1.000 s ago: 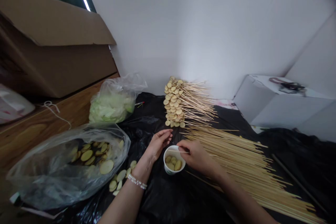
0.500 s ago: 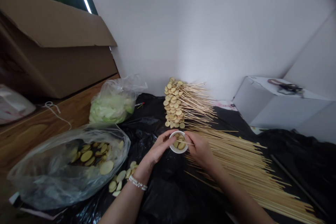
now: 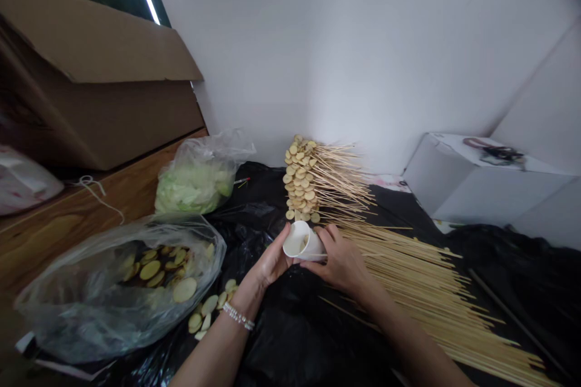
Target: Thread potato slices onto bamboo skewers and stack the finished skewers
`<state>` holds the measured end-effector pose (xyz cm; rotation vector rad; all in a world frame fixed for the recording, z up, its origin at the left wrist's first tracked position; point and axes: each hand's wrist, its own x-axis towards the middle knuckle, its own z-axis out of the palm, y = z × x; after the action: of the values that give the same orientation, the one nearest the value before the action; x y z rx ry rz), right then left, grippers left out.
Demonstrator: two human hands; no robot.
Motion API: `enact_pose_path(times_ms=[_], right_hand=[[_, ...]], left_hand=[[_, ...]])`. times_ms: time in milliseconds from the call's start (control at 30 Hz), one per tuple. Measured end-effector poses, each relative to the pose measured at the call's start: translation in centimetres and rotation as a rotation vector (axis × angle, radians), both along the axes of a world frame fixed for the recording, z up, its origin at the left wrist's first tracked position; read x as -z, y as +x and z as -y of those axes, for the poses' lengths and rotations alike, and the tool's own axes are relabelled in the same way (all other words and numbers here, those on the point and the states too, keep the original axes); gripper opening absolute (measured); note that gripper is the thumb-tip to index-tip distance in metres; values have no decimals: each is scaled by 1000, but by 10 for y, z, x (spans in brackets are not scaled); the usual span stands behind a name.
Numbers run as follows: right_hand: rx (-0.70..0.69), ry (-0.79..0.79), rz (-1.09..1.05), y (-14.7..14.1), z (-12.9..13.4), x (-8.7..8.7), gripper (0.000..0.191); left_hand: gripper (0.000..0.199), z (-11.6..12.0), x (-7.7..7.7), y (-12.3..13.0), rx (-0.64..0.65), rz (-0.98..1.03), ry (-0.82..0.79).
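Observation:
A white cup [image 3: 314, 247] is tipped on its side between my hands, its mouth facing left. A pale bit shows inside near the lower edge; most of the inside is hidden. My right hand [image 3: 341, 259] grips the base end, thumb below and fingers above. A thin pale stick [image 3: 316, 256] lies along the cup by the right fingers. My left hand [image 3: 271, 261] is curled round the mouth end; some of its fingers are hidden behind the cup. Just beyond stands a pile of skewered potato slices [image 3: 300, 176], sticks pointing right.
Bare bamboo skewers [image 3: 422, 278] lie spread on the right. At left is a clear plastic bag [image 3: 91, 308] of potato slices, with loose slices [image 3: 209, 305] beside it. Behind stands a bag of pale green vegetable [image 3: 193, 187]. A cardboard box [image 3: 136, 115] and a white box [image 3: 490, 187] flank the black sheeting [image 3: 290, 338].
The cup has tipped from upright to lying toward the left. My right hand has shifted round to its base, and the potato slices seen inside before are now mostly out of sight.

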<state>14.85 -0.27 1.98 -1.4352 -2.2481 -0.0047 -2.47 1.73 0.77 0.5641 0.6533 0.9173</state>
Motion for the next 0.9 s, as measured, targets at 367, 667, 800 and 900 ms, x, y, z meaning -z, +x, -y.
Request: enact_pose_path(times_ms=[367, 667, 800, 900], right_hand=[[67, 85, 324, 5, -1, -1, 56], [42, 212, 385, 5, -1, 6, 49], [68, 282, 401, 6, -2, 9, 50], [91, 262, 398, 7, -4, 10, 51]], left_hand=[[51, -13, 11, -10, 50, 46, -99], [47, -15, 19, -9, 71, 88, -209], [45, -18, 21, -9, 42, 90, -216], [40, -18, 22, -10, 21, 77, -236]])
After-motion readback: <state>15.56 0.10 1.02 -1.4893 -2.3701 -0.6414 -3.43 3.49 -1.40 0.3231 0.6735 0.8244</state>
